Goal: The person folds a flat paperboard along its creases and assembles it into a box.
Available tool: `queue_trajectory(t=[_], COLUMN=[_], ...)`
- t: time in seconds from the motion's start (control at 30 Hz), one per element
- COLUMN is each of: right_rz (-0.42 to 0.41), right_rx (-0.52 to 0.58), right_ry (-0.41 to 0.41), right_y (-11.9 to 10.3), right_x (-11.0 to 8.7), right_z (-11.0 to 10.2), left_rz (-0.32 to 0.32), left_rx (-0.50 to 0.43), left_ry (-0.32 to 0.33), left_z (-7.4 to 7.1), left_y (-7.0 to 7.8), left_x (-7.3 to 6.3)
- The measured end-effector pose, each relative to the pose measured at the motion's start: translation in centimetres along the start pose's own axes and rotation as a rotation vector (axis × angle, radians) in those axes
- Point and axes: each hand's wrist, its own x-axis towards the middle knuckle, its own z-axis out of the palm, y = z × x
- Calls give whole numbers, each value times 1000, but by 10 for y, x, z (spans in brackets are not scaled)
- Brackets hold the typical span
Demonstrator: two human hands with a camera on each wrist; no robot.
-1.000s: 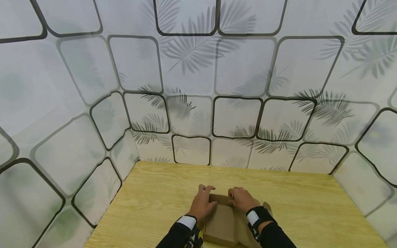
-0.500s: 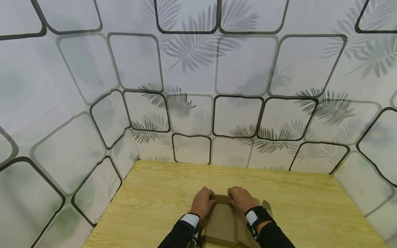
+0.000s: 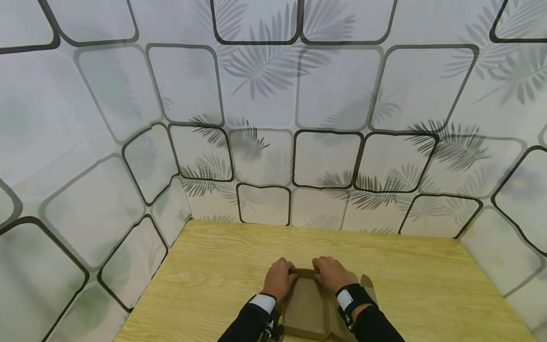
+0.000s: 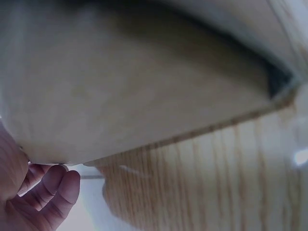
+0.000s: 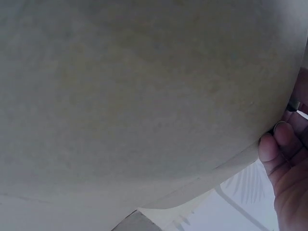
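A brown cardboard box (image 3: pixel 304 304) lies open on the table in front of me. My left hand (image 3: pixel 278 279) grips its far left corner, fingers curled over the outside and thumb toward the inside. At the far right corner, my right hand (image 3: pixel 332 274) pinches the edge in the same way. Between the hands runs the far flap (image 3: pixel 304 273) of the box. In the left wrist view, curled fingertips (image 4: pixel 67 185) meet the edge of a cardboard panel (image 4: pixel 134 91). Fingertips (image 5: pixel 270 147) press along a cardboard edge in the right wrist view too.
The wooden table (image 3: pixel 222 266) spreads out around the box. A rounded cardboard tab (image 3: pixel 367 283) sticks up beyond the right wrist. Curtain-like walls (image 3: pixel 265 161) with leaf and grid patterns enclose the back and sides.
The left hand's raised fingers have come down and curled over the box's far left corner. The far flap shows narrower than before. The right hand has shifted slightly left.
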Motion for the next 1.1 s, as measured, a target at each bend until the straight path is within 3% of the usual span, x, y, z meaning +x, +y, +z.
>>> queue_trajectory(t=[0.13,0.4,0.6,0.7,0.87,1.1], right_rz=[-1,20,-94,-98,5,109], right_rx=[36,162,173,159,127,-81], right_ry=[6,86,185,171,110,216], right_y=[2,7,16,16,10,12], right_x=[-1,-8,-12,-11,-10,-12], right_z=[-1,-14,-9,-8,-12,-12], left_rz=[-11,14,38,38,-23,-197], left_rx=[26,214,271,274,223,194], left_ry=[2,84,107,114,97,-30], left_z=[-2,-6,-6,-7,-10,-9], left_y=[2,2,2,1,1,8], left_x=[-2,-7,-11,-14,-16,-14])
